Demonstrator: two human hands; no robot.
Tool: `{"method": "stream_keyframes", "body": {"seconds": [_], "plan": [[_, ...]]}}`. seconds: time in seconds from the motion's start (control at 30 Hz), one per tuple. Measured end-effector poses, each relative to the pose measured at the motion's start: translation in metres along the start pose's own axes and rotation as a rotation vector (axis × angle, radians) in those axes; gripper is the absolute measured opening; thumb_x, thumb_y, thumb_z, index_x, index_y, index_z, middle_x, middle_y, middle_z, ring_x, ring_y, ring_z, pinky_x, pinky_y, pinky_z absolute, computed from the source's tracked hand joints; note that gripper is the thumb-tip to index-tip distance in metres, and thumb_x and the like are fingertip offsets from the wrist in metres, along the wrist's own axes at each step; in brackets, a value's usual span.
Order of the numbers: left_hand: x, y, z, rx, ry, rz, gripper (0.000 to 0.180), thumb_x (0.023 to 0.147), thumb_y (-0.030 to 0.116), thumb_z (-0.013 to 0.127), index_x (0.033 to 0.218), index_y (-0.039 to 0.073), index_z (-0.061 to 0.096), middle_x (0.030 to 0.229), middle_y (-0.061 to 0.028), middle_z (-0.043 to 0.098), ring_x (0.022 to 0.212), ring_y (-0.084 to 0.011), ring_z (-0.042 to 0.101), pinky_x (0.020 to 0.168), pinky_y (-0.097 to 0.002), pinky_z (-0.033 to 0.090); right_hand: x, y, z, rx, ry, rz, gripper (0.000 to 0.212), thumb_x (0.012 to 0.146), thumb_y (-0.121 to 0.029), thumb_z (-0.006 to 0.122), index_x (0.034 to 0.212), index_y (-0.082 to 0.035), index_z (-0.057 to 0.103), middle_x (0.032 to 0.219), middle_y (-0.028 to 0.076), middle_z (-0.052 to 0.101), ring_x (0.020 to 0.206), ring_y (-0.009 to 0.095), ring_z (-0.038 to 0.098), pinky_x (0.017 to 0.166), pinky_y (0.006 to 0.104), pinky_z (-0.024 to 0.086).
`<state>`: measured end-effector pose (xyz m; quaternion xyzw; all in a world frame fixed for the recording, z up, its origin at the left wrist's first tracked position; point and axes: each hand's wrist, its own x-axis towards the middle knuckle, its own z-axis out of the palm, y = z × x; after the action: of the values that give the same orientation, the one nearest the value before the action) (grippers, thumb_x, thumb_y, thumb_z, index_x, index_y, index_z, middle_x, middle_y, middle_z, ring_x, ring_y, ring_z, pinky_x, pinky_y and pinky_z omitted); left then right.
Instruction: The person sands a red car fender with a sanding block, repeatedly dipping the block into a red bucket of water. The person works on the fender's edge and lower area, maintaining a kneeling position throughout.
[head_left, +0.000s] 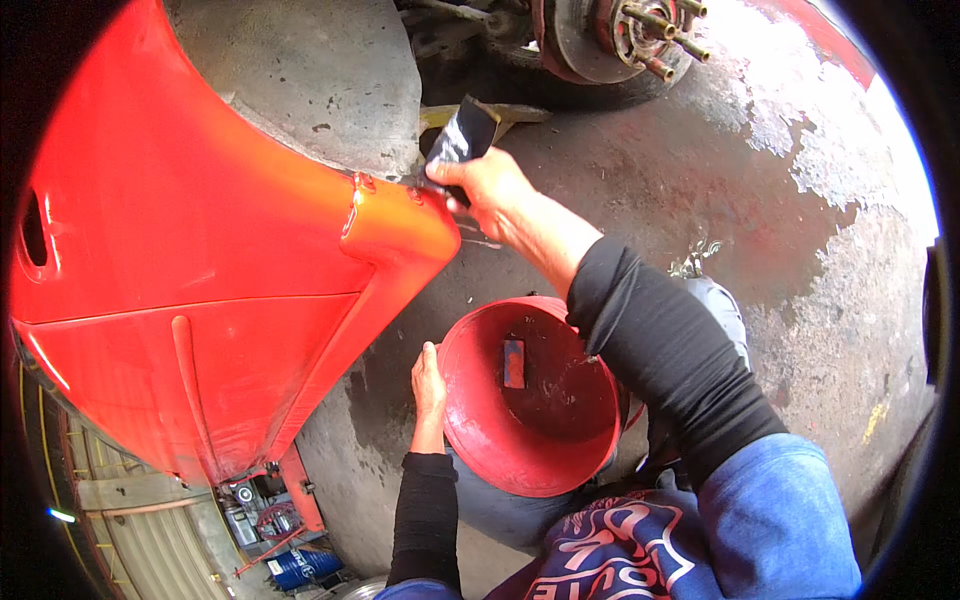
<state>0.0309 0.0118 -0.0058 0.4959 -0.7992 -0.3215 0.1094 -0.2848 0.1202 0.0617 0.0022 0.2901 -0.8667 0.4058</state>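
Note:
My right hand (497, 190) is closed on a black, shiny sheet that looks like wet sandpaper (462, 138). It is at the tip of an orange-red car body panel (205, 230), where wet spots glisten on the edge. My left hand (428, 388) grips the left rim of a red bucket (475, 440), which stands tilted toward me between my legs. Inside the bucket lies a small rectangular block (514, 364), red and dark grey, over a dark bottom.
Beyond the panel is a wheel hub with studs and a brake disc (650, 35). The concrete floor (700, 190) is wet in dark patches, with worn pale paint at right. A blue can (303, 568) and red metal equipment (300, 490) stand at lower left.

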Motion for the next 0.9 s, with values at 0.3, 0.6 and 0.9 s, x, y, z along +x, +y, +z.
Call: {"method": "stream_keyframes", "body": {"seconds": [0.3, 0.6, 0.9], "plan": [[0.005, 0.003, 0.002, -0.016, -0.017, -0.059, 0.054, 0.104, 0.039, 0.035, 0.111, -0.005, 0.065, 0.110, -0.0184, 0.068, 0.103, -0.0276, 0.063, 0.093, -0.0367, 0.046, 0.010, 0.020, 0.014, -0.071, 0.196, 0.086, 0.016, 0.083, -0.003, 0.074, 0.093, 0.001, 0.063, 0.085, 0.013, 0.068, 0.074, 0.022, 0.065, 0.067, 0.0395, 0.054], [0.008, -0.002, 0.002, -0.057, -0.060, -0.012, 0.055, 0.103, 0.043, 0.040, 0.115, -0.005, 0.063, 0.113, -0.0147, 0.067, 0.106, -0.0224, 0.061, 0.095, -0.0338, 0.045, 0.016, 0.015, 0.008, -0.314, 0.086, -0.026, 0.016, 0.084, -0.009, 0.074, 0.093, 0.000, 0.065, 0.083, 0.006, 0.068, 0.071, 0.018, 0.062, 0.070, 0.0351, 0.051], [0.006, -0.002, 0.002, 0.029, -0.044, -0.010, 0.056, 0.103, 0.042, 0.036, 0.119, -0.004, 0.062, 0.121, -0.0206, 0.064, 0.116, -0.0329, 0.058, 0.099, -0.0386, 0.042, 0.048, 0.019, -0.004, -0.361, -0.331, -0.272, 0.022, 0.080, -0.015, 0.077, 0.092, 0.001, 0.068, 0.080, 0.006, 0.069, 0.070, 0.016, 0.061, 0.069, 0.0332, 0.050]]}}
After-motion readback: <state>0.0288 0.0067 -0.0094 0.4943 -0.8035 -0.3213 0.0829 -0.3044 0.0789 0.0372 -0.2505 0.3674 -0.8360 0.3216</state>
